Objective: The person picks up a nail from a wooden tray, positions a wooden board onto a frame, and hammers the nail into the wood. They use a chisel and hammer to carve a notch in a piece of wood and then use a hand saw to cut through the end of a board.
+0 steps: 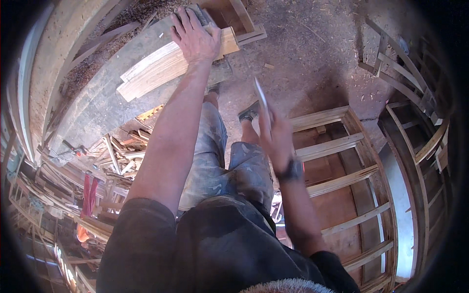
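Note:
My left hand [196,35] lies flat, fingers spread, on the far end of a stack of pale wooden boards [161,68] that rests on a long grey workbench [97,105]. My right hand [276,136], with a dark watch at the wrist, is closed around a thin light-coloured stick-like tool [262,97] that points up and away from me. It is held in the air over the dirt floor, apart from the boards. My legs in stained shorts stand between the two hands.
A wooden frame with several slats [342,180] lies on the floor at the right. More slatted frames [415,97] lean at the far right. Offcuts and scrap sticks [122,156] are piled under the bench. Sawdust covers the floor [312,53].

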A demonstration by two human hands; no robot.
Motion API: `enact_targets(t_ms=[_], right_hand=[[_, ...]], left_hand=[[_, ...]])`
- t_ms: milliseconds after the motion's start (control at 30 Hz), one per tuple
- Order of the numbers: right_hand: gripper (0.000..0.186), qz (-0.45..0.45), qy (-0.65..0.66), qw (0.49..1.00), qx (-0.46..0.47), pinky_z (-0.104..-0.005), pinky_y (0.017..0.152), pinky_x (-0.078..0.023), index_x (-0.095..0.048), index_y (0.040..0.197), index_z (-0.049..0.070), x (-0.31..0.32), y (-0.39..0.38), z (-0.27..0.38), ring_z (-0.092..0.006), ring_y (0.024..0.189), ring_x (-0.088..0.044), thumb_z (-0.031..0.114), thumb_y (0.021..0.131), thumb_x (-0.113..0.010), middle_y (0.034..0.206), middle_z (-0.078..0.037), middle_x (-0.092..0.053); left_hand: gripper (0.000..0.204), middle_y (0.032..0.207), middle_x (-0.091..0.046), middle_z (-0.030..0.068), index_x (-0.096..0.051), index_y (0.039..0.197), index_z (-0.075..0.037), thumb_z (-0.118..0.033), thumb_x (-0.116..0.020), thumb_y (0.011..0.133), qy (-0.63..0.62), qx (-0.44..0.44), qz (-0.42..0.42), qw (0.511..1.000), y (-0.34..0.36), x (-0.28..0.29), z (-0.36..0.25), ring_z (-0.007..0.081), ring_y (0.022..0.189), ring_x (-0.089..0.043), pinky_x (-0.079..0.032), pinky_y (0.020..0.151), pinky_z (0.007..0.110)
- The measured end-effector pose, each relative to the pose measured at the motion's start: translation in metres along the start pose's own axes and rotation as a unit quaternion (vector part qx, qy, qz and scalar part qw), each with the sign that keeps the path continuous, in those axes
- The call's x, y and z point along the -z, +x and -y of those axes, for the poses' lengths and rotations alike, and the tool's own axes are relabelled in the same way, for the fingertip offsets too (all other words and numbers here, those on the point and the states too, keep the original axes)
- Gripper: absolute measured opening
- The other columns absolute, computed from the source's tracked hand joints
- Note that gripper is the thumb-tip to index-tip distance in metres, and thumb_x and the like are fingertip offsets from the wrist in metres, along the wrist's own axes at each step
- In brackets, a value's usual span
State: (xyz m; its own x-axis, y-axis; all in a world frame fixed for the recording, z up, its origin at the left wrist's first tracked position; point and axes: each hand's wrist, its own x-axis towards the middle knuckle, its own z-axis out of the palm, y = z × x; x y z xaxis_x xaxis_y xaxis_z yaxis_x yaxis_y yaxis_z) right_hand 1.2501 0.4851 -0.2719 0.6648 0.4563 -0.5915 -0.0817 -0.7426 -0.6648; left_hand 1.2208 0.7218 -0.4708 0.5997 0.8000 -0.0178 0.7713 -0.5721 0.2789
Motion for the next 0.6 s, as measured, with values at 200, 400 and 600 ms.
enact_targets(t_ms=[200,400,600], right_hand=[[0.033,-0.006,-0.090,0.996,0.018,-0.0593,0.071,-0.049,-0.067,0.104,0.005,-0.051,0.106,0.013,-0.0507,0.084,-0.066,0.034,0.104,-0.050,0.087,-0.028,-0.069],[0.041,0.058,0.017,0.996,-0.063,-0.0475,0.066,-0.053,-0.062,0.139,0.008,0.017,-0.034,0.011,-0.0390,0.078,-0.072,0.029,0.104,-0.053,0.082,-0.020,-0.070],[0.041,0.021,-0.087,0.996,0.008,-0.0501,0.070,-0.053,-0.066,0.125,0.003,-0.040,0.097,0.001,-0.0465,0.084,-0.069,0.034,0.105,-0.050,0.087,-0.026,-0.070]], left_hand=[[0.082,0.167,-0.026,0.0219,-0.035,0.155,0.002,-0.041,-0.057,0.089,0.000,0.000,0.013,1.000,0.003,0.002,-0.001,0.0432,0.156,-0.017,-0.014,0.124,0.058],[0.081,0.168,-0.025,0.0218,-0.035,0.155,0.002,-0.042,-0.056,0.089,0.024,0.001,0.007,1.000,-0.002,0.001,0.011,0.0424,0.156,-0.016,-0.013,0.125,0.057],[0.079,0.167,-0.026,0.0222,-0.036,0.154,0.002,-0.041,-0.055,0.090,-0.008,0.000,0.013,1.000,0.002,0.000,-0.010,0.0425,0.156,-0.017,-0.014,0.124,0.057]])
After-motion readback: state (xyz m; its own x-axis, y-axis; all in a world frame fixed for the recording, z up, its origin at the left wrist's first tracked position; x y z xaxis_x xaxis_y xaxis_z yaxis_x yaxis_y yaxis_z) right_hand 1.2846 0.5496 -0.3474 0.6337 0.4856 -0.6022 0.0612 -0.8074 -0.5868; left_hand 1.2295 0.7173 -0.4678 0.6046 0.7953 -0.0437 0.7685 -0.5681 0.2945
